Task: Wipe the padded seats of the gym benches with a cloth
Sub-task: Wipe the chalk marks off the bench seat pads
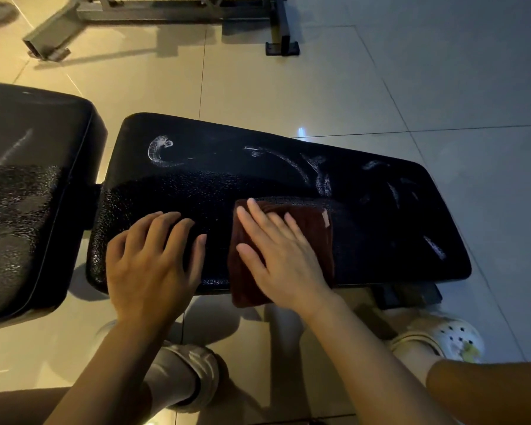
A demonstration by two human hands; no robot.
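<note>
- Pale floor tiles are spreading out under everything, and a grey metal frame is standing on them well beyond the padded seat.
- That black padded seat is running its long axis left to right across the view, with a second pad sitting just off its left end.
- White streaks are showing on the seat's far half and toward its right end, so most of what looks unwiped is lying beyond and to the right of the cloth.
- This dark red folded cloth is lying on the seat's near edge, about midway along it, with its near end hanging over that edge.
- Right hand is lying flat on the cloth, fingers straight and spread, pressing down rather than gripping, fingertips pointing toward the seat's far left.
- Left hand is resting on the seat just left of the cloth, fingers loosely bent, holding nothing and apparently bracing.
- Being on the cloth already, the right hand looks to be the one to push it away and rightward into the streaks.
- A pale clog is showing on the floor below the seat's right end.
</note>
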